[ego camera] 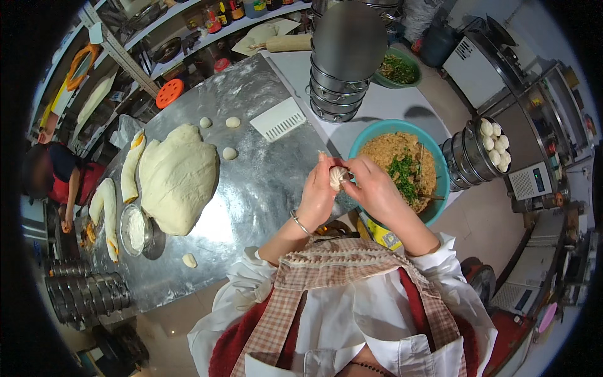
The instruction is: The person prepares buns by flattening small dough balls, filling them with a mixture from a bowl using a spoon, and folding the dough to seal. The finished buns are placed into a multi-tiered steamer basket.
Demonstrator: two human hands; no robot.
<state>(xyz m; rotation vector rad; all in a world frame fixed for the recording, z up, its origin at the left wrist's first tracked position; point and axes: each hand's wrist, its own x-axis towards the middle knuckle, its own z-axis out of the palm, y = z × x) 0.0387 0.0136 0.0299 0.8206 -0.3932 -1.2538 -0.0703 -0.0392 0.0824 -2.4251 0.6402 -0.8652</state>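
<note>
A pleated dough bun [338, 177] sits between my two hands, near the table corner. My left hand [319, 191] cups it from the left. The thumb and fingertips of my right hand [372, 191] pinch at its right side. Just right of the bun stands a teal basin [358, 141] of pale brown filling [391, 146] with chopped greens [403, 176] and thin sticks in it. On the metal table [254, 188] lie a large dough mass [179, 179], several small dough pieces [229, 153] and a white slotted scraper [278, 119].
Stacked metal steamers [337, 94] stand beyond the basin; another stack [464, 155] at right holds buns [494, 143]. A flour bowl [136, 230] and filled dough rolls [132, 167] lie at left. A person [70, 174] is beyond the table's left end. A green bowl [398, 68] stands behind.
</note>
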